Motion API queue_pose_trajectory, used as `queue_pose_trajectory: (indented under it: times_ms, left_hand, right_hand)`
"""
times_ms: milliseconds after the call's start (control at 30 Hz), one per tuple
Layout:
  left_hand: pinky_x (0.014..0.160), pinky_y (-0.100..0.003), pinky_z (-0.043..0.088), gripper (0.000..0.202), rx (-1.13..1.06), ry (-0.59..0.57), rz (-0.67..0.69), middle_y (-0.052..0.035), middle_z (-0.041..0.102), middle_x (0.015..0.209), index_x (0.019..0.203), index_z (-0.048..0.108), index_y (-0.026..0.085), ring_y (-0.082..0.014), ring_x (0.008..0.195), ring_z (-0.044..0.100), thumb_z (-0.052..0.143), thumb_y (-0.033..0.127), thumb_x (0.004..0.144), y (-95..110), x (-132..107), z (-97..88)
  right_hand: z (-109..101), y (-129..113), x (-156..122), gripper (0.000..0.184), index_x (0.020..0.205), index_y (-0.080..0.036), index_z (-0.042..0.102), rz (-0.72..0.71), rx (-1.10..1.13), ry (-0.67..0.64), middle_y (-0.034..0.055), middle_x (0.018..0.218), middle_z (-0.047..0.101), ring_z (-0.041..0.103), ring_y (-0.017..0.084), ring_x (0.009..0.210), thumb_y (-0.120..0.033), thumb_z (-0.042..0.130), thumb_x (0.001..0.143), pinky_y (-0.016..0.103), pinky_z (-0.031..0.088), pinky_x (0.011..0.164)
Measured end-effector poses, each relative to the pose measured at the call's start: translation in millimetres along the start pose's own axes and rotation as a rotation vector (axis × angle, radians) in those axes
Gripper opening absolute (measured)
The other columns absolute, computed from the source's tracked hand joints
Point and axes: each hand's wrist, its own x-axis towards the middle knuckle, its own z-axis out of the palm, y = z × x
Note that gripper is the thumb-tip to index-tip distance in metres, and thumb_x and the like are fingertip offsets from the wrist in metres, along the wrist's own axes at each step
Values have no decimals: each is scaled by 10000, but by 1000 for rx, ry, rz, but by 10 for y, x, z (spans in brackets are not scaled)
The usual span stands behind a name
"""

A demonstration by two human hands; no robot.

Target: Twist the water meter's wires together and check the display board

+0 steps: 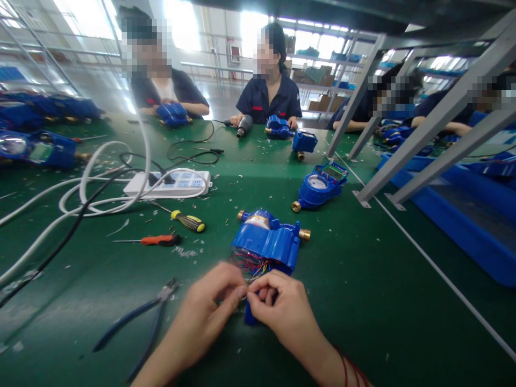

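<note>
Right now, the blue water meter (264, 242) sits on the green table (363, 312) just in front of you, a brass fitting at either end, with a bundle of thin wires (258, 264) coming out on the side nearest you. At those wires your left hand (213, 301) and right hand (284, 306) meet, fingertips pinched together on the strands; exactly which strand each grips is too small to tell. A blue plastic strip (250, 315) shows partly beneath your right hand, on the meter's near side. Left of the meter lie diagonal cutters (164, 295), handles spread; farther off on that side are an orange screwdriver (155, 240), a yellow-and-black screwdriver (187, 220) and a white power strip (183, 184). Beyond the meter, rightward, rests a second water meter (318, 187); well to the right is a blue bin (439, 226). Across the table from the meter, a co-worker's hand (236, 120) touches a heat gun (244, 127).
</note>
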Motion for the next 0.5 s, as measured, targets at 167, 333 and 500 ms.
queue_pose_trajectory:
  times_ms: [167, 333, 500]
  left_hand:
    - [692, -239, 386, 196, -9, -38, -64, -2, 532, 824, 824, 518, 206, -128, 751, 495, 400, 344, 897, -3, -1, -22]
    - [694, -233, 399, 186, 12, -51, -41, -4, 539, 820, 810, 523, 203, -123, 748, 501, 401, 313, 897, -1, 5, -46]
    - [689, -209, 412, 112, 137, 31, 136, -19, 546, 848, 820, 550, 193, -114, 774, 522, 449, 200, 867, -44, 1, -40]
  right_hand:
    - [-51, 14, 46, 141, 779, -125, 722, 94, 127, -139, -24, 590, 511, 437, 82, 484, -174, 632, 682, 203, 359, 465]
    - [-51, -26, 49, 95, 703, -110, 708, 104, 145, -122, -36, 553, 502, 407, 70, 462, -125, 618, 677, 192, 321, 437]
    - [-76, -49, 40, 132, 671, -150, 702, -91, -80, -75, -24, 567, 537, 465, 89, 498, -78, 591, 676, 201, 353, 479]
